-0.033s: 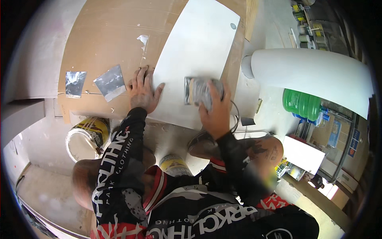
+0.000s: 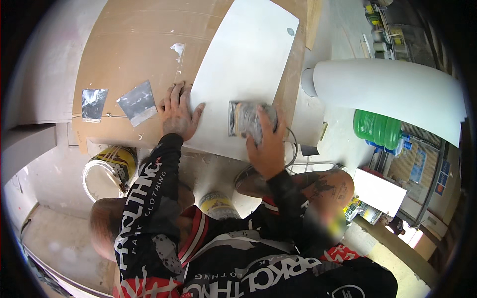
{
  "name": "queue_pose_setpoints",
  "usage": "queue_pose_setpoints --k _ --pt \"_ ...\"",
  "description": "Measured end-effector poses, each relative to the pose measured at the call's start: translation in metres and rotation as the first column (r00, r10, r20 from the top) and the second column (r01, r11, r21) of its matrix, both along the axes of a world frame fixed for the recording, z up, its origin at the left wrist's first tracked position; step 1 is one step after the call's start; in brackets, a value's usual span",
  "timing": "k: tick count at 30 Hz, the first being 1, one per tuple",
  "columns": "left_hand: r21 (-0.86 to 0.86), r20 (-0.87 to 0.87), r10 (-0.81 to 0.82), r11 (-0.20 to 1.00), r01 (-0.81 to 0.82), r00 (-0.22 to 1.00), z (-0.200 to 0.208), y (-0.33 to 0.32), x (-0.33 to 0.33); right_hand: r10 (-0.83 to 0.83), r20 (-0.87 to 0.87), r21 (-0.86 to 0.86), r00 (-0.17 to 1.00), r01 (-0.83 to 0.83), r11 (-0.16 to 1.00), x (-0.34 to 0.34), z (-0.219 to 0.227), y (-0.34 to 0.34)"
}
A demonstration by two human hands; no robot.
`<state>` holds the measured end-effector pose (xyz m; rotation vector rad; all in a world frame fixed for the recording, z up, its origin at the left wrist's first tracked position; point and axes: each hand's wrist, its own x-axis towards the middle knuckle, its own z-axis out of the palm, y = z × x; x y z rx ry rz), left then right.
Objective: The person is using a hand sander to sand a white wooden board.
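A long white panel [image 2: 243, 54] lies on a sheet of brown cardboard [image 2: 134, 44] in front of me. My right hand [image 2: 268, 146] is wrapped over a dusty electric sander [image 2: 243, 119], its flat square pad against the panel's near part. A dark cord curves away from the sander on the right. My left hand [image 2: 178, 113] lies flat, fingers spread over the cardboard, thumb across the panel's left edge. Two grey square sheets with whitish smears, one farther left [image 2: 95, 105] and one nearer my hand [image 2: 137, 103], rest on the cardboard.
Below the cardboard's near edge stand an open white-rimmed bucket [image 2: 102, 174] at left and another bucket [image 2: 218, 205] between my legs. To the right are a large white curved piece [image 2: 382, 92], a green plastic jug [image 2: 376, 127] and a mesh-sided rack [image 2: 417, 169].
My right hand and the sander have shifted slightly toward me and a little left on the panel. My left hand stays in place.
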<state>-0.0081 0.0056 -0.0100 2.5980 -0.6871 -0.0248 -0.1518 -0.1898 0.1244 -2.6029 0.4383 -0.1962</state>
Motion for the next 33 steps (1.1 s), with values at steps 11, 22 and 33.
queue_pose_setpoints --k 11,22,33 --pt "0.044 -0.041 -0.004 0.999 0.006 0.999 0.004 -0.002 0.0 -0.117 0.174 -0.095 0.978 0.135 0.986 0.046 -0.025 -0.077" --pt "0.074 -0.003 -0.025 0.997 0.025 1.0 0.003 -0.003 0.001 0.047 0.043 -0.516 0.998 -0.018 0.856 0.206 -0.065 -0.266" --pt "0.08 0.055 -0.036 0.996 0.032 0.998 -0.01 0.001 0.002 -0.188 0.071 0.06 0.98 0.184 0.981 0.054 -0.027 -0.13"
